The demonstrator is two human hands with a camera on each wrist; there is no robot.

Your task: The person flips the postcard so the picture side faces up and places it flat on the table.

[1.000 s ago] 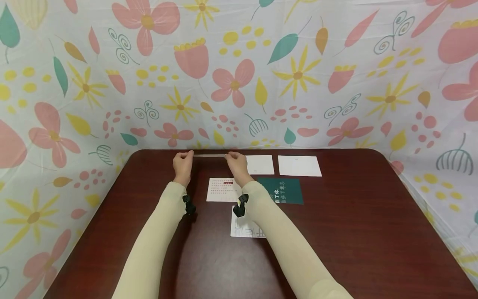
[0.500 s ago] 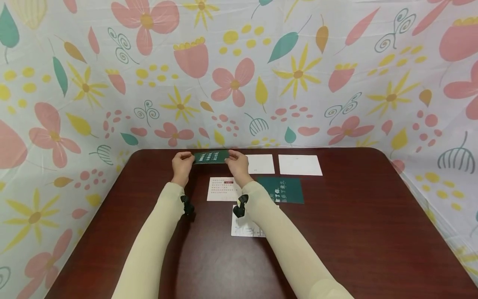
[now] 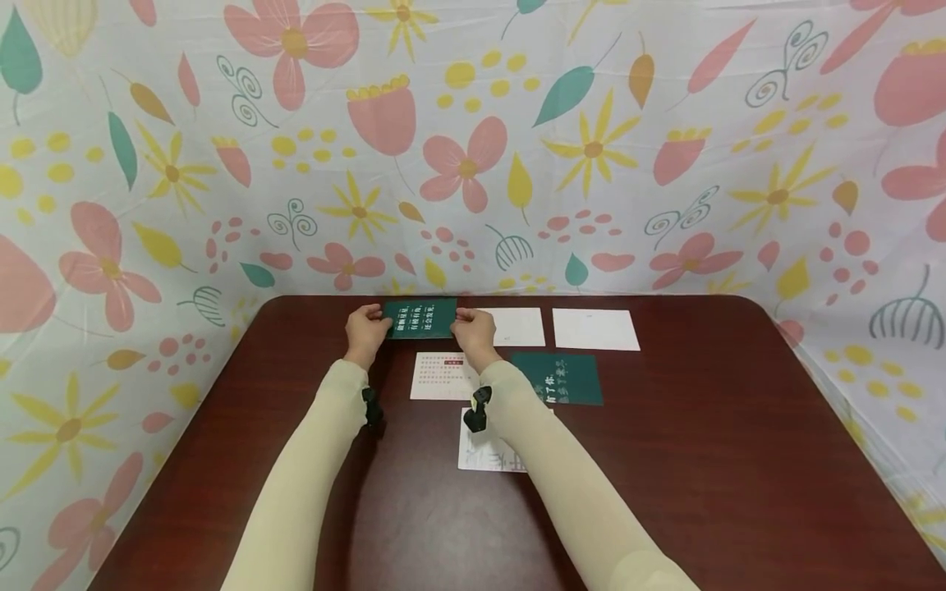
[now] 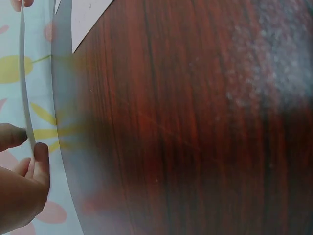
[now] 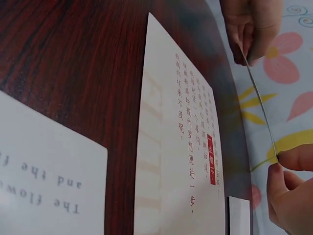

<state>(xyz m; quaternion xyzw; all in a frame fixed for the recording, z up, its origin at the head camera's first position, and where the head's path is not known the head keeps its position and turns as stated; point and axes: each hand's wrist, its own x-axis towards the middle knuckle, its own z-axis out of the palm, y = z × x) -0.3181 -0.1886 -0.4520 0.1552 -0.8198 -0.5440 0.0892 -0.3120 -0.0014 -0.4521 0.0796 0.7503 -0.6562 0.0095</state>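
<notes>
A dark green card [image 3: 423,318] with white characters is held at the far edge of the table, its printed face toward the head camera. My left hand [image 3: 366,332] pinches its left edge between thumb and fingers. On the opposite edge, my right hand [image 3: 474,332] pinches it the same way. Seen nearly edge-on in the right wrist view, the card [image 5: 261,105] is a thin line spanning both hands. Below the right hand lies a white card with red print [image 3: 439,376], partly covered by that hand and wrist.
Two white cards, one nearer [image 3: 521,327] and one farther right [image 3: 595,329], lie along the back. Another green card [image 3: 572,379] and a white lettered card [image 3: 480,447] lie partly under the right sleeve. Behind the brown table [image 3: 702,460] hangs a flowered cloth [image 3: 473,222].
The held card appeared as a thin edge, then tipped so its green printed face came into view. Both hands stayed in nearly the same place; the other cards lie unmoved.
</notes>
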